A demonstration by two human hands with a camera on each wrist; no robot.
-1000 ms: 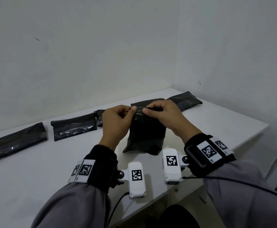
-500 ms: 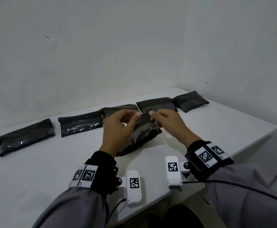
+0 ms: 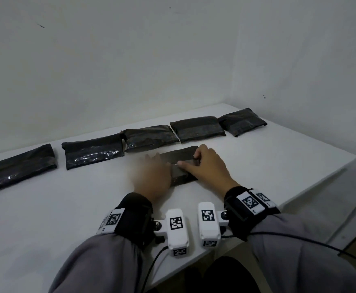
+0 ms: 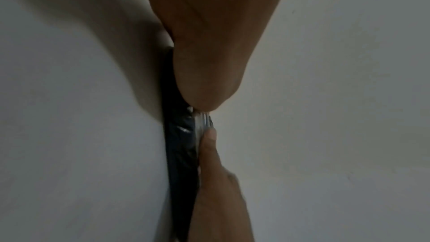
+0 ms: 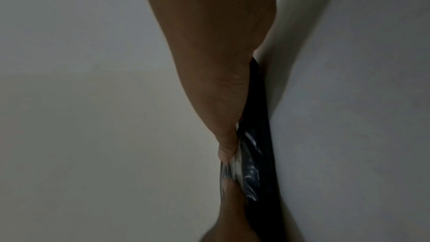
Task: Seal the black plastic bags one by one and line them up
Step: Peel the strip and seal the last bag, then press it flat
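Note:
A black plastic bag lies flat on the white table, just in front of a row of bags. Both hands are on it. My right hand pinches its near edge, thumb stretched to the left and forefinger curled on top. My left hand is blurred and covers the bag's left half. In the left wrist view its thumb meets a shiny clear strip on the bag. In the right wrist view the right thumb pinches the same strip beside the bag.
Several black bags lie in a row along the back of the table, from the far left one to the far right one near the wall corner. The table's right edge drops off beside my right arm.
The bag was held upright off the table by its top edge; both hands have tipped it over and lowered it flat onto the table in front of the row. The left hand is moving.

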